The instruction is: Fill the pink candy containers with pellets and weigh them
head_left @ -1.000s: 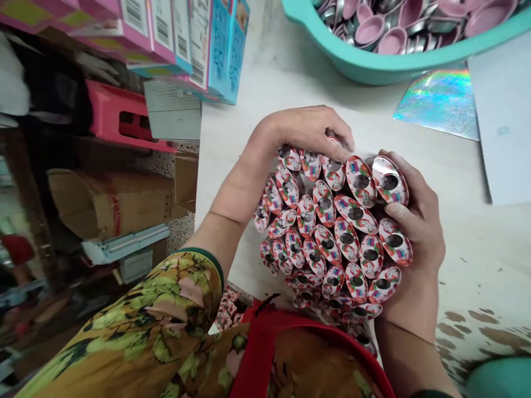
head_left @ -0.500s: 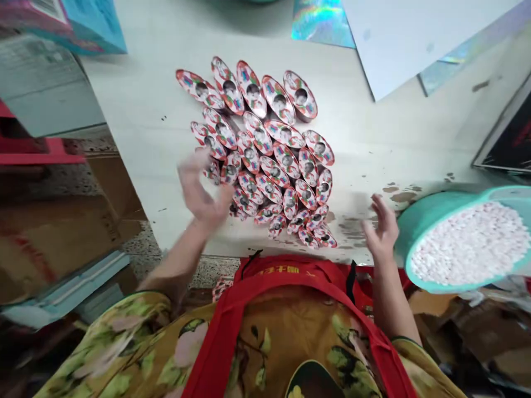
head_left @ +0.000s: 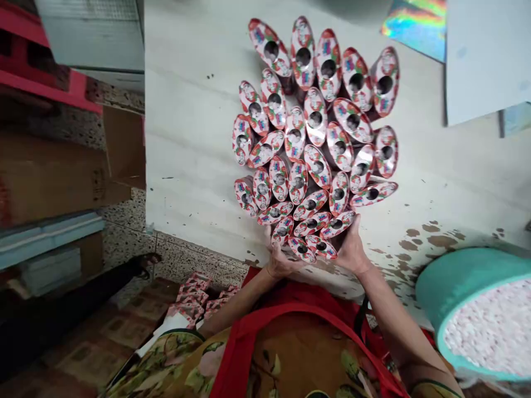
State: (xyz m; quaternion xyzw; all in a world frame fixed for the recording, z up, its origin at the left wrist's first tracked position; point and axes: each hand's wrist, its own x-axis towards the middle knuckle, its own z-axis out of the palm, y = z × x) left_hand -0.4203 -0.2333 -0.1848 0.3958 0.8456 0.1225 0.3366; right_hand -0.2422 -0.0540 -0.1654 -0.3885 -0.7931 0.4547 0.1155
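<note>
**Both hands have moved in to the near side of the oval-topped packs (head_left: 315, 105)**

Apart from the packs half a second ago, the left hand (head_left: 282, 262) and right hand (head_left: 352, 249) now cup the cluster's near end. Their visible fingers are curved and slightly parted, pinching nothing that shows; the rest are hidden. The packs stand upright on the table (head_left: 186, 138), loosely bunched, with gaps between the far ones.

A hard or uneven push could tip those far packs, since little braces them. Near packs might slip off the table's edge if a palm lifts away. The right forearm (head_left: 398, 309) could also bump the teal tub (head_left: 435, 276).
</note>
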